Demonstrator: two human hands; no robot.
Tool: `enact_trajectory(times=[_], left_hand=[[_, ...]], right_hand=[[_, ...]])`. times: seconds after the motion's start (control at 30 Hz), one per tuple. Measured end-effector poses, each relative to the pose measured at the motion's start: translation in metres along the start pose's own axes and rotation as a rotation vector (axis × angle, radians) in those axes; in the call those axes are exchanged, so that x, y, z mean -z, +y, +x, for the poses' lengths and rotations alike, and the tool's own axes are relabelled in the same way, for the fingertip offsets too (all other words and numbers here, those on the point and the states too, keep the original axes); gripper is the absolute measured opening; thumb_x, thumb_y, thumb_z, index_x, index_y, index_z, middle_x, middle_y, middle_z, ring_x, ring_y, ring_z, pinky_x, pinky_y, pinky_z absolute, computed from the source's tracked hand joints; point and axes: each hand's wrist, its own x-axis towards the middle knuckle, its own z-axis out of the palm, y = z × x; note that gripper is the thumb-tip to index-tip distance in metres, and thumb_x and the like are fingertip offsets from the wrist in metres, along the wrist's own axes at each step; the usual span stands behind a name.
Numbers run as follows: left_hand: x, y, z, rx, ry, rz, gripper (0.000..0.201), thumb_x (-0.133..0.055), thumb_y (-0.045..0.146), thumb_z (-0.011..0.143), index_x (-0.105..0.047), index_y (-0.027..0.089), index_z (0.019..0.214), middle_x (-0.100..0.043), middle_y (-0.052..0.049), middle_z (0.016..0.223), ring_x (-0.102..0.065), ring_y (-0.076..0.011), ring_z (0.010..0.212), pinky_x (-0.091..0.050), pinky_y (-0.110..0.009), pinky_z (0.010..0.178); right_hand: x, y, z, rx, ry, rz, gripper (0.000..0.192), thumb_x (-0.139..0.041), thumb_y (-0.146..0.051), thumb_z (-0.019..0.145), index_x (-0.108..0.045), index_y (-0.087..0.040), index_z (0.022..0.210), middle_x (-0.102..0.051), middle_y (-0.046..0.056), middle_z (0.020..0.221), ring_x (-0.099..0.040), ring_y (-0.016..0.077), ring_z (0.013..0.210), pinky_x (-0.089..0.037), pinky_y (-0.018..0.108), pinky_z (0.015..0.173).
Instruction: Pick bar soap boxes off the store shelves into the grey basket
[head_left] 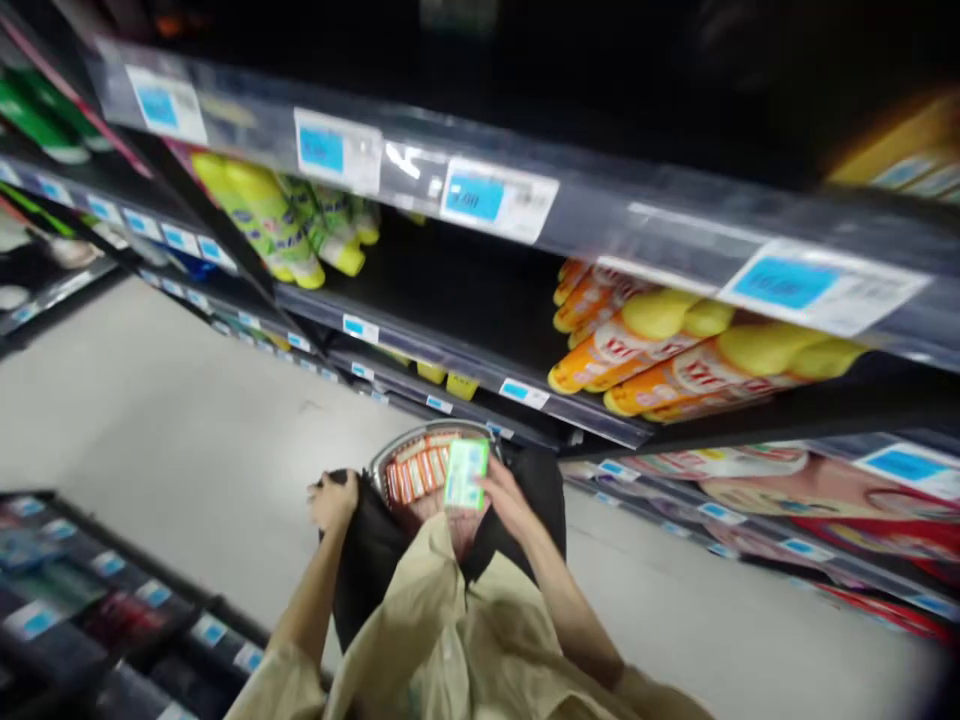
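The right hand [508,505] held a small green packet [466,473] pinched in its fingers, just above the open mouth of a black bag [375,560]. The left hand [332,500] was closed on the bag's left edge, holding it open. Orange-striped packs [416,468] already lay inside. The picture was blurred by motion, so the packet could well slip past the rim onto the floor [187,430] if the left grip slackened and the opening sagged.
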Motion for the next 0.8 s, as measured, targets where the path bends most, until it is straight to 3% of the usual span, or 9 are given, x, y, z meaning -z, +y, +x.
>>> enact_trajectory(times=[0.07, 0.2, 0.33, 0.4, 0.47, 0.53, 0.63, 0.7, 0.8], left_hand=[[-0.010, -0.017, -0.004, 0.032, 0.008, 0.021, 0.075, -0.042, 0.064, 0.107, -0.051, 0.009, 0.157, -0.051, -0.031, 0.150, -0.060, -0.0456, 0.134, -0.058, -0.057, 0.102], [-0.017, -0.009, 0.007, 0.016, 0.033, 0.014, 0.076, -0.040, 0.065, 0.103, -0.052, 0.011, 0.155, -0.051, -0.030, 0.149, -0.059, -0.0465, 0.133, -0.056, -0.057, 0.102], [-0.015, -0.007, 0.006, 0.011, 0.040, -0.005, 0.077, -0.041, 0.065, 0.101, -0.054, 0.011, 0.154, -0.053, -0.030, 0.147, -0.059, -0.0470, 0.131, -0.055, -0.058, 0.103], [-0.013, -0.008, 0.004, 0.015, 0.044, -0.009, 0.077, -0.041, 0.065, 0.101, -0.054, 0.010, 0.154, -0.052, -0.031, 0.146, -0.059, -0.0481, 0.131, -0.054, -0.059, 0.104], [-0.012, -0.008, 0.002, 0.019, 0.045, -0.011, 0.078, -0.041, 0.065, 0.100, -0.054, 0.010, 0.154, -0.052, -0.031, 0.147, -0.058, -0.0490, 0.132, -0.054, -0.061, 0.104], [-0.011, -0.007, 0.002, 0.019, 0.044, -0.011, 0.078, -0.040, 0.065, 0.100, -0.054, 0.010, 0.154, -0.052, -0.032, 0.147, -0.058, -0.0495, 0.132, -0.054, -0.061, 0.105], [-0.012, -0.005, 0.004, 0.018, 0.042, -0.010, 0.079, -0.040, 0.067, 0.099, -0.054, 0.011, 0.153, -0.052, -0.032, 0.148, -0.058, -0.0499, 0.133, -0.054, -0.063, 0.105], [-0.014, -0.005, 0.005, 0.022, 0.042, -0.010, 0.080, -0.040, 0.068, 0.099, -0.054, 0.011, 0.153, -0.052, -0.032, 0.148, -0.058, -0.0502, 0.133, -0.054, -0.063, 0.106], [-0.015, -0.006, 0.005, 0.028, 0.037, -0.011, 0.083, -0.039, 0.070, 0.098, -0.053, 0.011, 0.154, -0.051, -0.031, 0.148, -0.057, -0.0505, 0.135, -0.053, -0.063, 0.107]], right_hand=[[0.009, -0.008, -0.013, -0.047, 0.016, 0.123, 0.052, -0.092, -0.049, 0.076, -0.076, -0.027, 0.120, -0.081, 0.007, 0.117, -0.076, 0.0311, 0.111, -0.065, 0.049, 0.099], [0.021, -0.042, -0.007, 0.052, 0.117, 0.235, 0.054, -0.092, -0.044, 0.076, -0.072, -0.030, 0.124, -0.078, 0.007, 0.126, -0.074, 0.0308, 0.118, -0.062, 0.051, 0.104], [0.010, -0.058, -0.009, 0.030, 0.162, 0.276, 0.053, -0.074, -0.067, 0.089, -0.068, -0.033, 0.129, -0.073, 0.009, 0.131, -0.072, 0.0309, 0.120, -0.064, 0.049, 0.093], [0.002, -0.056, -0.014, -0.059, 0.142, 0.425, 0.064, -0.057, -0.083, 0.094, -0.069, -0.031, 0.130, -0.074, 0.009, 0.120, -0.074, 0.0275, 0.102, -0.064, 0.042, 0.078], [-0.004, -0.050, -0.019, -0.122, 0.064, 0.698, 0.066, -0.055, -0.085, 0.095, -0.069, -0.031, 0.132, -0.073, 0.005, 0.101, -0.067, 0.0184, 0.073, -0.058, 0.030, 0.060], [-0.008, -0.041, -0.023, -0.121, -0.058, 1.006, 0.054, -0.064, -0.072, 0.098, -0.067, -0.032, 0.135, -0.069, 0.000, 0.091, -0.051, 0.0103, 0.053, -0.046, 0.021, 0.046], [-0.008, -0.031, -0.027, -0.102, -0.162, 1.266, 0.037, -0.065, -0.052, 0.103, -0.066, -0.031, 0.134, -0.072, 0.000, 0.098, -0.040, 0.0064, 0.047, -0.034, 0.017, 0.038], [-0.006, -0.030, -0.028, -0.135, -0.115, 1.217, 0.032, -0.064, -0.047, 0.103, -0.066, -0.031, 0.131, -0.073, 0.002, 0.105, -0.043, 0.0082, 0.052, -0.030, 0.017, 0.037], [-0.004, -0.034, -0.026, -0.199, 0.009, 0.944, 0.029, -0.068, -0.045, 0.098, -0.067, -0.032, 0.124, -0.072, 0.005, 0.106, -0.054, 0.0157, 0.066, -0.030, 0.020, 0.039]])
